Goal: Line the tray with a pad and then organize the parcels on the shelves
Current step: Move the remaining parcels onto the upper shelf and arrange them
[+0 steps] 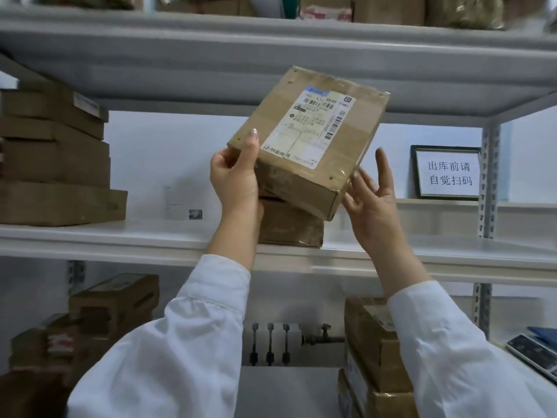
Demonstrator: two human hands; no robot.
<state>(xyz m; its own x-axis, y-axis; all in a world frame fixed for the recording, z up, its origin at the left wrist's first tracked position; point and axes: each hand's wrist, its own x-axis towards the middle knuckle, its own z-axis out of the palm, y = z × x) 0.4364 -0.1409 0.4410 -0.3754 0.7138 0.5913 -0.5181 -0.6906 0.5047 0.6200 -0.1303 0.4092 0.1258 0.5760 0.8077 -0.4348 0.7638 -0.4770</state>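
A brown cardboard parcel with a white shipping label is tilted up in front of the middle shelf. My left hand grips its lower left corner, thumb on the top face. My right hand touches its lower right corner with fingers spread, supporting it from beneath. Under the tilted parcel, a second brown parcel lies flat on the shelf. No tray or pad is in view.
A stack of flat brown boxes fills the shelf's left end. A framed white sign stands at the right by a perforated upright. More parcels sit on the top shelf and lower shelf; a radiator lies behind.
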